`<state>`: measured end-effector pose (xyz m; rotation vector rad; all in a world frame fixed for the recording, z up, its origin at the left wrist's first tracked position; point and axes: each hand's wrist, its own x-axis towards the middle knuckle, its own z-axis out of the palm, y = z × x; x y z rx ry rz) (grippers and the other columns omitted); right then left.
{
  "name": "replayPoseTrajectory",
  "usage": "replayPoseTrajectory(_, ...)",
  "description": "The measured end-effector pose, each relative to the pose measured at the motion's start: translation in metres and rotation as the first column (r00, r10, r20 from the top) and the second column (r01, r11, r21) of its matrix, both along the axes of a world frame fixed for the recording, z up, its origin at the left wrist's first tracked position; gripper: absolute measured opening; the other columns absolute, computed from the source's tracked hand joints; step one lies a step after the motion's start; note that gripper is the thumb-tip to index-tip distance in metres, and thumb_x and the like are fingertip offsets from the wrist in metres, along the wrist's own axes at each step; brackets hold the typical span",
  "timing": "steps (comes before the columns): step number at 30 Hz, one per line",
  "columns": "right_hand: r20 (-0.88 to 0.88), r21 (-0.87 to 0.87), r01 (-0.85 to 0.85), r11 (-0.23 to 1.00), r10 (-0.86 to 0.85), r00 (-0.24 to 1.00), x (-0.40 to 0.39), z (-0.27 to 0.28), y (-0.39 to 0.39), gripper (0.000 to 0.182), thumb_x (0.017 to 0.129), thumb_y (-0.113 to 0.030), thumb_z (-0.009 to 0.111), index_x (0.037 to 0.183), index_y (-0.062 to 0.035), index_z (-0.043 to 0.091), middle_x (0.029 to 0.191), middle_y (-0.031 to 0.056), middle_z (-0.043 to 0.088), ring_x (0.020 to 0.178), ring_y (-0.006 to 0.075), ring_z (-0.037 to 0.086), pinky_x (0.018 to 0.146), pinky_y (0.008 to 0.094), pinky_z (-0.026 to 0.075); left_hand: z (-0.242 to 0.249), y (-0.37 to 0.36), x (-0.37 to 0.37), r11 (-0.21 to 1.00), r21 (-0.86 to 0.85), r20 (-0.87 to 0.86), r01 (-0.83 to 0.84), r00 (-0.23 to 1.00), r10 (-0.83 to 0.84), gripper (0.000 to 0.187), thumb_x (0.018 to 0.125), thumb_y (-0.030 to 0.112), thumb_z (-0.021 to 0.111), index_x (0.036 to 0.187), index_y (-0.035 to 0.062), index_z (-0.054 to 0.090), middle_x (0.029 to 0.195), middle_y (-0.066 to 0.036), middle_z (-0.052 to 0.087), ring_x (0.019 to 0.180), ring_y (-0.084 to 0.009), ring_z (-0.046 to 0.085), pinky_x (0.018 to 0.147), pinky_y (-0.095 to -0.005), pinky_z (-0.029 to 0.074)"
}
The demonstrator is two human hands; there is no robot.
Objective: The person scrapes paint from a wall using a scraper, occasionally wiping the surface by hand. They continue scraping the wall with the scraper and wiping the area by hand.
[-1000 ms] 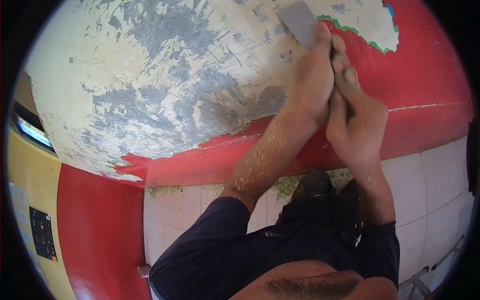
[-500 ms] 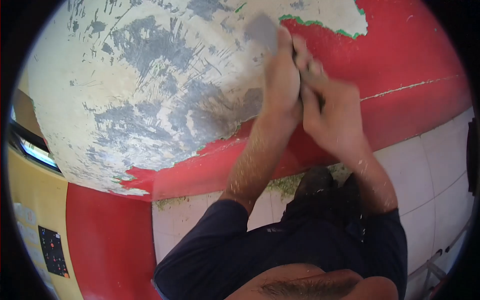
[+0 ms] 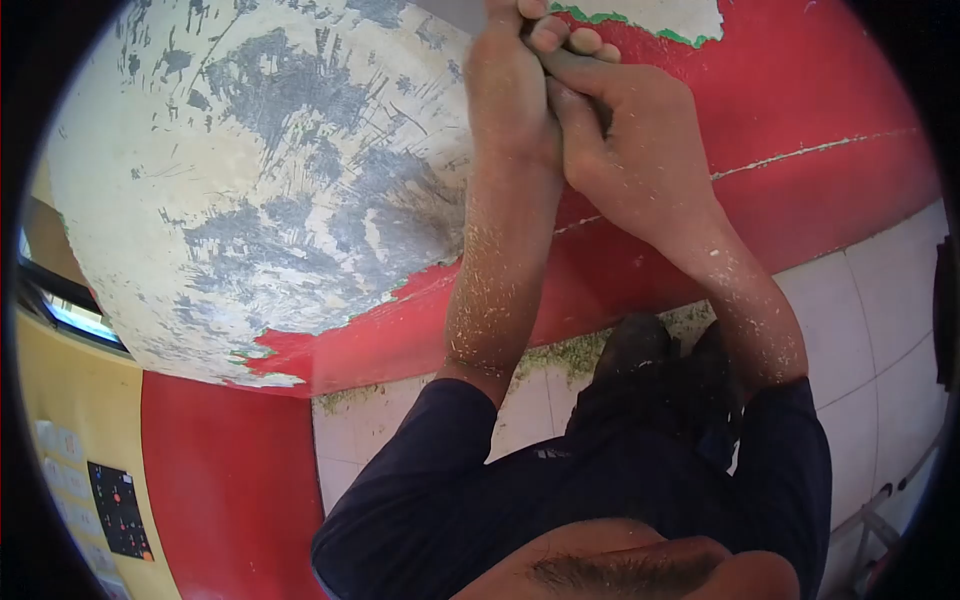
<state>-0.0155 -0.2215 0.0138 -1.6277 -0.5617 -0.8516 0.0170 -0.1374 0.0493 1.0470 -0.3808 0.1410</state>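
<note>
Both my hands are raised together against the wall around a scraper [image 3: 462, 12]. Only part of its flat grey blade shows at the top edge of the view; the handle is hidden inside my grip. My left hand [image 3: 512, 95] is closed on it, with the back of the wrist toward me. From the right, my right hand [image 3: 635, 135] wraps over, its fingers curled against the left one. Left of the hands, the wall [image 3: 300, 170] is bared to scratched white and grey. Red paint [image 3: 820, 90] with a ragged green edge lies to the right.
Pale flakes dot both forearms. Paint debris [image 3: 565, 358] lies on the tiled floor [image 3: 820, 320] along the wall's foot, near my dark shoes [image 3: 635, 345]. A metal frame [image 3: 880, 525] stands at lower right. A yellow wall with a dark poster [image 3: 120, 510] is at left.
My hands and the scraper have moved up and slightly left along the wall. Most of the blade has passed out of the top of the view.
</note>
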Motion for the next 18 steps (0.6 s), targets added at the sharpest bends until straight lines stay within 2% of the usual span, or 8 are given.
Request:
replayPoseTrajectory(2,0.077,0.023,0.023,0.999,-0.025,0.997,-0.009,-0.010,0.001,0.011,0.080,-0.006,0.053,0.076,0.0008,0.061,0.068,0.0231,0.058,0.067,0.0422,0.059,0.060,0.0467,0.048,-0.008,0.006,0.004,0.997,0.067,0.055,0.031,0.998,-0.034,0.039,0.100,0.045,0.037,0.079,0.0123,0.045,0.058,0.000,0.039,0.056,-0.0183,0.048,0.061,-0.0395,0.050)
replayPoseTrajectory(5,0.002,-0.042,-0.020,0.999,0.020,1.000,-0.009,-0.016,-0.005,0.013,0.081,-0.007,0.052,0.074,0.0017,0.059,0.068,0.0229,0.058,0.066,0.0418,0.059,0.060,0.0468,0.048,-0.022,0.003,-0.007,0.998,-0.051,-0.201,0.032,0.979,-0.041,0.039,0.100,0.045,0.039,0.078,0.0129,0.044,0.058,0.001,0.040,0.056,-0.0173,0.048,0.061,-0.0385,0.050)
replayPoseTrajectory(6,-0.076,-0.069,-0.042,0.997,0.037,0.996,-0.011,-0.019,-0.006,0.014,0.081,-0.007,0.052,0.074,0.0021,0.059,0.068,0.0229,0.059,0.066,0.0417,0.059,0.060,0.0468,0.048,-0.020,0.000,-0.005,0.998,-0.067,-0.179,0.021,0.983,-0.033,0.039,0.100,0.044,0.039,0.078,0.0128,0.044,0.058,0.001,0.041,0.055,-0.0175,0.049,0.060,-0.0385,0.050)
replayPoseTrajectory(9,0.046,-0.043,0.094,0.995,-0.092,0.995,-0.004,-0.004,0.004,0.013,0.080,-0.007,0.053,0.073,0.0021,0.059,0.068,0.0230,0.059,0.067,0.0417,0.059,0.060,0.0463,0.048,0.004,0.003,0.005,0.999,0.048,0.000,0.012,1.000,-0.012,0.038,0.100,0.043,0.040,0.077,0.0125,0.044,0.058,0.001,0.041,0.055,-0.0177,0.049,0.060,-0.0384,0.050)
replayPoseTrajectory(12,0.117,-0.048,0.081,0.996,-0.075,0.990,-0.011,-0.010,0.005,0.012,0.079,-0.007,0.053,0.074,0.0019,0.059,0.070,0.0235,0.059,0.070,0.0419,0.059,0.061,0.0469,0.047,-0.007,0.008,-0.003,0.995,-0.018,-0.116,0.096,0.988,-0.098,0.038,0.100,0.042,0.040,0.078,0.0117,0.045,0.058,0.001,0.041,0.056,-0.0167,0.049,0.059,-0.0367,0.050)
replayPoseTrajectory(15,-0.074,-0.070,0.004,0.998,-0.009,0.997,-0.015,-0.019,0.001,0.013,0.079,-0.008,0.053,0.077,0.0016,0.061,0.074,0.0237,0.060,0.073,0.0423,0.059,0.063,0.0469,0.047,-0.022,0.010,-0.005,0.992,-0.073,-0.141,0.103,0.984,-0.112,0.039,0.101,0.042,0.039,0.079,0.0107,0.045,0.059,0.000,0.042,0.058,-0.0191,0.050,0.059,-0.0363,0.049)
replayPoseTrajectory(17,0.060,-0.061,0.112,0.992,-0.109,0.992,-0.006,-0.006,0.002,0.013,0.079,-0.007,0.053,0.081,0.0013,0.063,0.075,0.0240,0.060,0.074,0.0423,0.060,0.065,0.0465,0.048,-0.011,0.004,0.001,0.994,-0.035,-0.033,0.104,0.994,-0.105,0.039,0.101,0.042,0.038,0.079,0.0105,0.045,0.059,-0.001,0.042,0.059,-0.0204,0.051,0.059,-0.0362,0.048)
replayPoseTrajectory(18,0.112,-0.059,0.158,0.986,-0.151,0.982,-0.007,-0.005,0.004,0.013,0.079,-0.006,0.053,0.082,0.0011,0.064,0.076,0.0242,0.060,0.074,0.0423,0.060,0.065,0.0463,0.048,-0.007,0.003,-0.001,0.992,-0.059,-0.093,0.108,0.989,-0.113,0.038,0.101,0.041,0.036,0.079,0.0121,0.046,0.058,0.001,0.042,0.057,-0.0172,0.050,0.057,-0.0337,0.048)
